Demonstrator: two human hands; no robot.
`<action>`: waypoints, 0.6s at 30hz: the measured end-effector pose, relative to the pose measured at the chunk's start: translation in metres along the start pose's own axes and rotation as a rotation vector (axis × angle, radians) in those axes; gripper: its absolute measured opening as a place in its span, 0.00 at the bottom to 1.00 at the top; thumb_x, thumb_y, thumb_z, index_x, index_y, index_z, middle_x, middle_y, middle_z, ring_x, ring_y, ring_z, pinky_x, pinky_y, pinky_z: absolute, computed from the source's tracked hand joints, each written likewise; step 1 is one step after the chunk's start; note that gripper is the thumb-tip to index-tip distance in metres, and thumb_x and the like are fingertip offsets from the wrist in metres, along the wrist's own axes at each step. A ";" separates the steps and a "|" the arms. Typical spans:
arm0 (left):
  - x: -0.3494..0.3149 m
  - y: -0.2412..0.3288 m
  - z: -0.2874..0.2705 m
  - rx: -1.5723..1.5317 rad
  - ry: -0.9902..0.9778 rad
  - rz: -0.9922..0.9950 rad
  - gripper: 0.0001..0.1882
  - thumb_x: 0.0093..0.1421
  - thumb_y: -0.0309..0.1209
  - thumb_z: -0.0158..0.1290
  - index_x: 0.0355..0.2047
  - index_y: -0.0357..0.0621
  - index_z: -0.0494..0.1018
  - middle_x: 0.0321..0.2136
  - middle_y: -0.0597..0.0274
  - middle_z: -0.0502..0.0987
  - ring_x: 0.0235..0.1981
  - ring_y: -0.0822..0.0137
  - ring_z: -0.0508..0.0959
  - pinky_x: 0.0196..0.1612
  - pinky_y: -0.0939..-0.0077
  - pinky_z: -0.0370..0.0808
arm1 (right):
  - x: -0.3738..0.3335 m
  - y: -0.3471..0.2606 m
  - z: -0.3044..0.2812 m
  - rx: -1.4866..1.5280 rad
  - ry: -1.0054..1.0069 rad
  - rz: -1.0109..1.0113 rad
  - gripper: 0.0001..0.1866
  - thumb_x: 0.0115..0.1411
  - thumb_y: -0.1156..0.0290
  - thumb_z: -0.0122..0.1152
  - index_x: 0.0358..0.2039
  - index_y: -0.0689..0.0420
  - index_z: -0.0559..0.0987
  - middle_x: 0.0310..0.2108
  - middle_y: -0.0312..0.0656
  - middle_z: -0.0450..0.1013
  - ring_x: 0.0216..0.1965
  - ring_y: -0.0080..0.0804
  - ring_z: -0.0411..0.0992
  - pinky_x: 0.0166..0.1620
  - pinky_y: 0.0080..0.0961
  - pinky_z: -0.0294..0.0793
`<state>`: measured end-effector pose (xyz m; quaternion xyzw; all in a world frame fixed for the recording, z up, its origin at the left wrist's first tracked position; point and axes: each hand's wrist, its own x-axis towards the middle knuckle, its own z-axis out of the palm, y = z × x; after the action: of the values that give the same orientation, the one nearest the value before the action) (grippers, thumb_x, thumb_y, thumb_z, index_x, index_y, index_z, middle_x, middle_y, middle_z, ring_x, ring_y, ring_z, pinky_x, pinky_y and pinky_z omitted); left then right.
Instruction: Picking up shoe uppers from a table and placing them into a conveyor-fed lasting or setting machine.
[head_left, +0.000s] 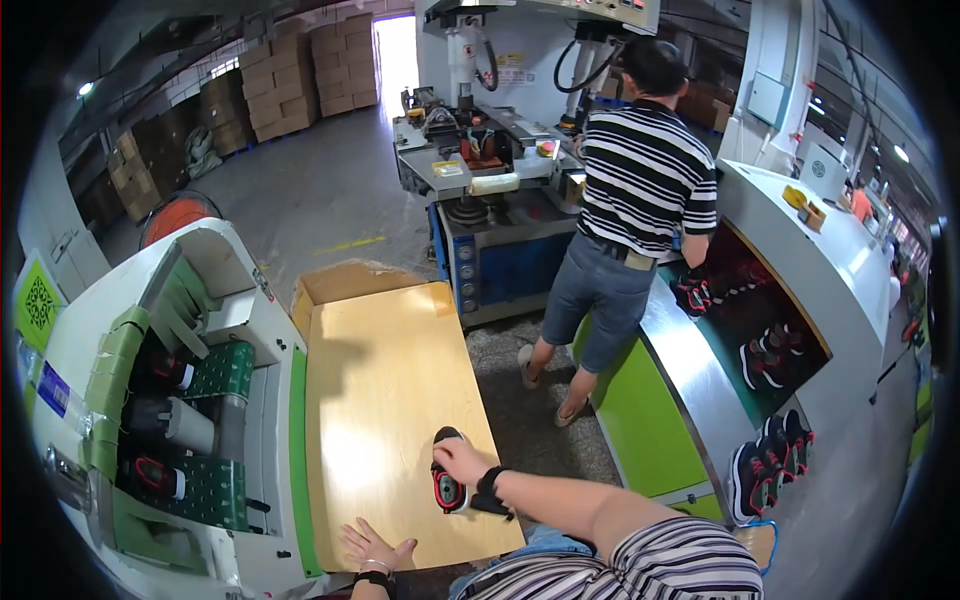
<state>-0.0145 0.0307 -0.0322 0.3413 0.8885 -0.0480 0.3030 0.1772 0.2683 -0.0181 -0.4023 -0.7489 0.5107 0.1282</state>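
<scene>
On the light wooden tabletop (385,400) stands a black sneaker (450,492) with red trim around its opening and a pale sole edge. My right hand (462,460) reaches over the sneaker from the right, its fingers closed on the shoe's upper. Part of the shoe is hidden under that hand. A dark object (492,502) shows beside the sneaker, below my right wrist; its kind is unclear. My left hand (370,546) lies near the tabletop's front edge with fingers spread, holding nothing.
At left, a white machine (270,375) has green perforated belts carrying dark shoes. A person in a striped shirt (645,165) stands ahead at a press machine (490,160). On the right, a conveyor (700,350) carries shoes; several more sneakers (765,465) sit nearer. Stacked cartons (275,85) stand behind.
</scene>
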 end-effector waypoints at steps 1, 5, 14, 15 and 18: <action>-0.001 0.001 -0.002 0.005 0.008 -0.005 0.79 0.33 0.70 0.62 0.68 0.44 0.23 0.67 0.36 0.20 0.69 0.37 0.24 0.63 0.28 0.38 | -0.015 -0.013 0.027 -0.214 0.140 0.014 0.21 0.58 0.66 0.55 0.53 0.53 0.72 0.61 0.52 0.60 0.57 0.58 0.62 0.59 0.47 0.63; 0.001 -0.003 0.002 0.027 0.003 -0.033 0.78 0.34 0.71 0.61 0.69 0.46 0.23 0.68 0.38 0.21 0.69 0.40 0.24 0.63 0.29 0.39 | -0.049 -0.040 0.052 -0.381 0.325 0.022 0.28 0.53 0.67 0.61 0.56 0.52 0.69 0.65 0.57 0.51 0.63 0.64 0.52 0.64 0.47 0.56; -0.006 0.005 -0.004 0.092 0.001 -0.045 0.76 0.36 0.71 0.60 0.69 0.50 0.23 0.69 0.42 0.22 0.70 0.43 0.28 0.66 0.35 0.41 | -0.099 -0.014 0.029 -0.357 -0.321 -0.519 0.49 0.44 0.83 0.63 0.67 0.49 0.56 0.65 0.54 0.55 0.63 0.53 0.58 0.64 0.39 0.60; -0.007 0.006 -0.006 0.104 -0.004 -0.057 0.76 0.36 0.71 0.60 0.69 0.50 0.24 0.69 0.43 0.22 0.70 0.44 0.29 0.66 0.36 0.42 | -0.107 -0.016 0.032 -0.395 -0.194 -0.512 0.45 0.47 0.79 0.63 0.66 0.49 0.56 0.59 0.55 0.60 0.58 0.52 0.63 0.59 0.40 0.65; -0.012 0.007 -0.013 0.093 -0.012 -0.049 0.75 0.36 0.71 0.60 0.69 0.50 0.24 0.69 0.43 0.22 0.71 0.45 0.29 0.66 0.37 0.42 | -0.115 -0.023 0.035 -0.400 -0.101 -0.356 0.41 0.51 0.74 0.64 0.65 0.48 0.58 0.49 0.55 0.68 0.49 0.52 0.70 0.52 0.42 0.70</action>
<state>-0.0095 0.0329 -0.0144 0.3327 0.8917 -0.0988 0.2906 0.2192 0.1576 0.0110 -0.2556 -0.8993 0.3417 0.0963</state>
